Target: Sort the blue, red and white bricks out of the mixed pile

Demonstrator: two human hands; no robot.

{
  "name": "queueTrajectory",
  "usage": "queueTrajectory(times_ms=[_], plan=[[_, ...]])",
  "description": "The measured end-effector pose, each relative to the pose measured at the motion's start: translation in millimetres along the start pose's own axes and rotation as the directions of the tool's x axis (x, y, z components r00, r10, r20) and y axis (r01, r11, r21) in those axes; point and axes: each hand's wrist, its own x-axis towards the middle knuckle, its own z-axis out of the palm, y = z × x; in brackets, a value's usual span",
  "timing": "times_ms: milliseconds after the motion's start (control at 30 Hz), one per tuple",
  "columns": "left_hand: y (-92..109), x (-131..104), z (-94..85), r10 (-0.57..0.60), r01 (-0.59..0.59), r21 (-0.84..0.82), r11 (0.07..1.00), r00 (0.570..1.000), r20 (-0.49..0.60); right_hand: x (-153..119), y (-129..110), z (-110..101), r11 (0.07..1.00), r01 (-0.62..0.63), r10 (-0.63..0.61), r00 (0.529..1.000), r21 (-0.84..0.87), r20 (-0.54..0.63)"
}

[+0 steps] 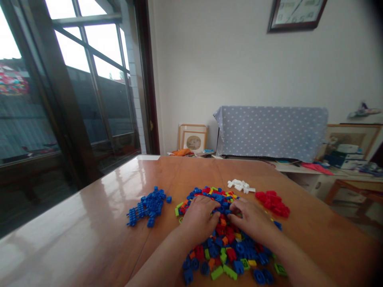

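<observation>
A large heap of mixed plastic building bricks [223,243] in blue, red, green, yellow and orange lies before me on the table. Over its left upper part rests my left hand [200,217], fingers bent, with a gap between thumb and forefinger. My right hand [251,217] reaches in from the other side, its thumb and forefinger apart among blue bricks; no brick is clearly held in either hand. Some fingertips are hidden among the pieces. Separate piles surround the heap: blue bricks [151,205] at left, white bricks [241,185] behind, red bricks [273,203] at right.
The pieces lie on a glossy wooden table [101,223]. Beyond its far edge stand a framed picture [193,139] and a wide object under a dotted grey cloth [272,131]. A wooden stool [344,189] is at the right, glass doors at the left.
</observation>
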Motion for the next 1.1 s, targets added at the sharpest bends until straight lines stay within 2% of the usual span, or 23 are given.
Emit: queueTrajectory(times_ms=[133,300,367,433,467,500,533,567,633,667,700,800,933,1100], plan=[[7,-1,-1.7,-0.007,0.007,0.016,1.000,1.000,0.008,-1,-9,-5,0.989,0.026,-0.018,0.998,0.144,-0.061],[14,-1,-3.9,-0.036,0.035,0.032,0.999,0.999,0.010,-4,-24,-4,0.943,0.075,-0.069,0.997,0.324,-0.031],[12,1,-2.3,-0.089,0.089,-0.013,0.996,0.995,-0.036,-5,-24,-2,0.923,0.066,-0.061,0.998,0.379,-0.024],[6,4,0.1,-0.221,0.201,-0.164,0.966,0.969,-0.107,-4,-20,-1,0.903,0.028,-0.012,0.999,0.429,-0.040],[1,7,0.9,-0.321,0.272,-0.292,0.917,0.937,-0.136,-4,-17,-2,0.898,0.008,0.020,0.998,0.439,-0.060],[-5,9,0.9,-0.440,0.337,-0.453,0.826,0.887,-0.143,-3,-13,-3,0.898,-0.007,0.050,0.995,0.439,-0.087],[-12,11,0.0,-0.561,0.378,-0.623,0.685,0.819,-0.121,-3,-9,-4,0.901,-0.015,0.073,0.991,0.434,-0.116],[-19,13,-2.2,-0.675,0.380,-0.782,0.493,0.735,-0.068,-2,-6,-6,0.903,-0.020,0.089,0.986,0.429,-0.143],[-35,15,-9.9,-0.837,0.243,-0.968,0.058,0.541,0.086,-2,1,-11,0.904,-0.032,0.129,0.971,0.426,-0.201],[-44,15,-14.9,-0.875,0.133,-0.985,-0.105,0.458,0.155,-2,4,-13,0.903,-0.044,0.154,0.962,0.427,-0.227],[-52,14,-20.1,-0.900,0.013,-0.977,-0.214,0.386,0.202,-2,7,-15,0.902,-0.058,0.181,0.951,0.427,-0.252],[-72,10,-33.5,-0.922,-0.084,-0.966,-0.245,0.328,0.206,-3,15,-21,0.904,-0.118,0.261,0.913,0.412,-0.313],[-86,6,-39.5,-0.938,-0.145,-0.959,-0.243,0.286,0.195,-3,25,-25,0.902,-0.182,0.328,0.878,0.390,-0.348],[-88,6,-37.5,-0.942,-0.132,-0.968,-0.212,0.290,0.166,1,35,-18,0.913,-0.197,0.325,0.881,0.357,-0.345]])
